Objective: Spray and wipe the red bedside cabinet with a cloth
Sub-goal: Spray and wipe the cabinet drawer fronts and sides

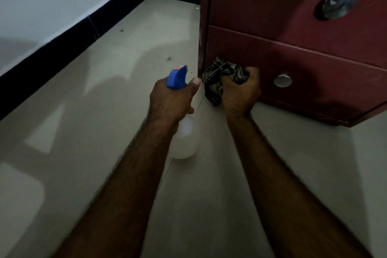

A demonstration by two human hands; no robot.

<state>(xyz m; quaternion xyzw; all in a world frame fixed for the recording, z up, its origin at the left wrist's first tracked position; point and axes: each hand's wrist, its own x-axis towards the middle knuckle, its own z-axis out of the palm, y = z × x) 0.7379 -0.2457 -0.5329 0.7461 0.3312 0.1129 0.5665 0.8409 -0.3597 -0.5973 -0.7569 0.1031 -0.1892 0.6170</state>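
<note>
The red bedside cabinet (293,33) fills the upper right, showing two drawer fronts, each with a round metal knob. My right hand (240,92) grips a bunched black-and-white checked cloth (222,77) against the lower drawer's left end, near the cabinet's front corner. My left hand (171,98) holds a spray bottle (184,138) by its neck. The bottle's blue trigger head (177,78) points away from me, just left of the cabinet corner, and its white body hangs below my hand.
Pale glossy floor tiles (94,111) spread to the left and below. A white wall with a black skirting board (62,48) runs diagonally at the left and meets a corner behind the cabinet. Small specks of dirt lie on the floor.
</note>
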